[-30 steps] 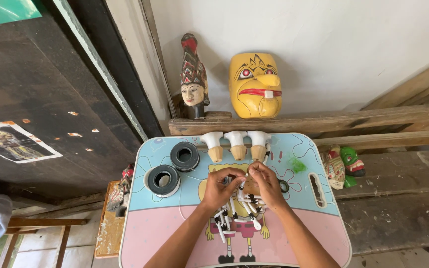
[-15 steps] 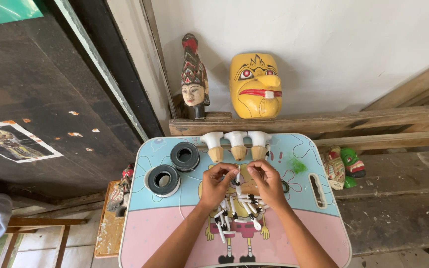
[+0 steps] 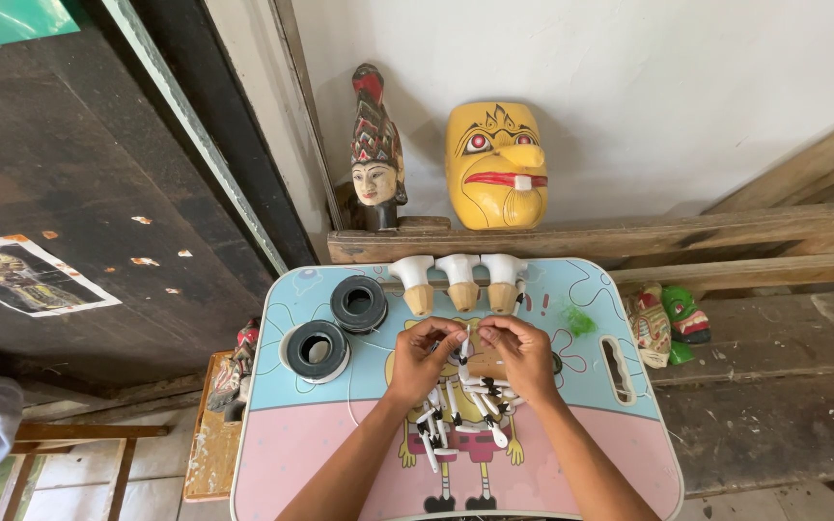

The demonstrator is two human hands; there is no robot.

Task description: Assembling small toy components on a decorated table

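in the head view both hands meet at the worktop's (image 3: pixel 320 453) middle — left hand (image 3: pixel 419 362) and right hand (image 3: pixel 525 355) with fingers narrowed on a small white piece (image 3: pixel 462 349) above a loose pile of white pieces (image 3: pixel 460 415). a slip could drop it into that pile or nudge pieces toward the near edge. no container shows — two black tape rolls (image 3: pixel 338 326) lie near the far left corner.

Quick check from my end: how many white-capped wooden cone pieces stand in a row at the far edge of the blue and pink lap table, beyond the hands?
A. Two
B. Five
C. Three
C. Three white-capped wooden cone pieces stand side by side at the far edge of the blue and pink lap table, just beyond the left hand and right hand.
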